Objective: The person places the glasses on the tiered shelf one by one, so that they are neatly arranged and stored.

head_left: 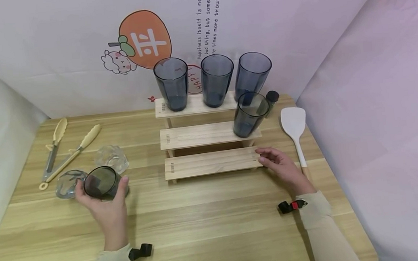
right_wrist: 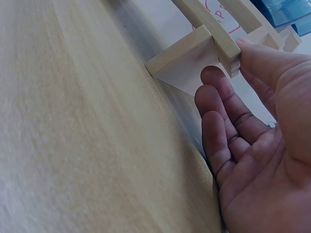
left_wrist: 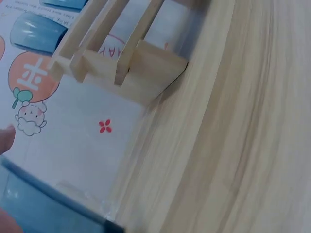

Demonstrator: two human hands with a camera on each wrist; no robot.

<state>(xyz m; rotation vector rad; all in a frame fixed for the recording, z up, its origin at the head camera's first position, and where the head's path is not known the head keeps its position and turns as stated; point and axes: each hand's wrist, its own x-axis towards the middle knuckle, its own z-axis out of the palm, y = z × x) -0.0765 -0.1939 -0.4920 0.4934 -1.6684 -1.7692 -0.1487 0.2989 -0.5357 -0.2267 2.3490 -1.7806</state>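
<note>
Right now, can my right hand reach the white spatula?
Probably yes: the white spatula lies right beside your right hand, with nothing seeming to stand between them. Your hand would just have to leave the end of the wooden rack first.

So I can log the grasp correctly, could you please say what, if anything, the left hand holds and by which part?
The left hand holds a dark glass by its sides near the rim, between thumb and fingers.

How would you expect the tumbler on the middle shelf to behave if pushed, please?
The tumbler tapers toward its base, so it may tip readily. Its smooth wall could be slippery, and its glass-like transparency suggests fragility.
</note>
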